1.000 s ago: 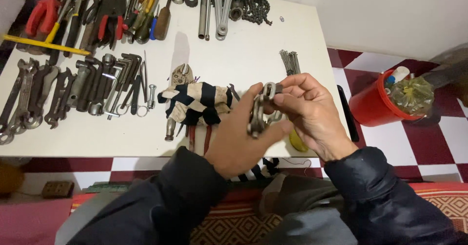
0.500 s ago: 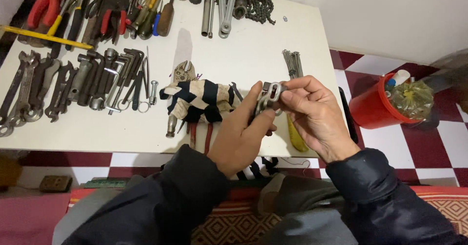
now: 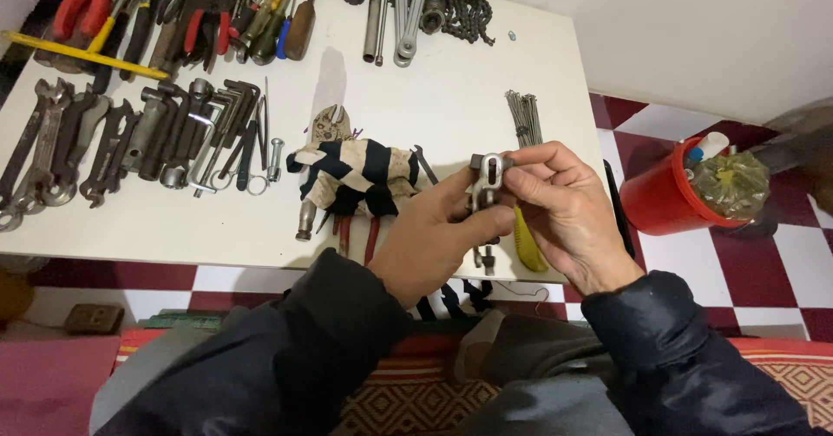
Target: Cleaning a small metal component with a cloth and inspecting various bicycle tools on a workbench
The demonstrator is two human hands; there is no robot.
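Left hand (image 3: pixel 434 241) and right hand (image 3: pixel 564 210) both grip a small metal tool (image 3: pixel 486 180) above the table (image 3: pixel 434 98) edge. Striped rag (image 3: pixel 356 171) just left; spokes (image 3: pixel 523 117) behind; wrenches (image 3: pixel 78 141) far left. Red bucket (image 3: pixel 664 197) on checkered floor (image 3: pixel 798 254).

A red round tub (image 3: pixel 661 203) stands on the checked floor, holding a crumpled clear greenish bag (image 3: pixel 731 184).

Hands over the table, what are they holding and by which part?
Both hold one small grey metal tool: the right hand pinches its looped top end, the left hand grips its middle.
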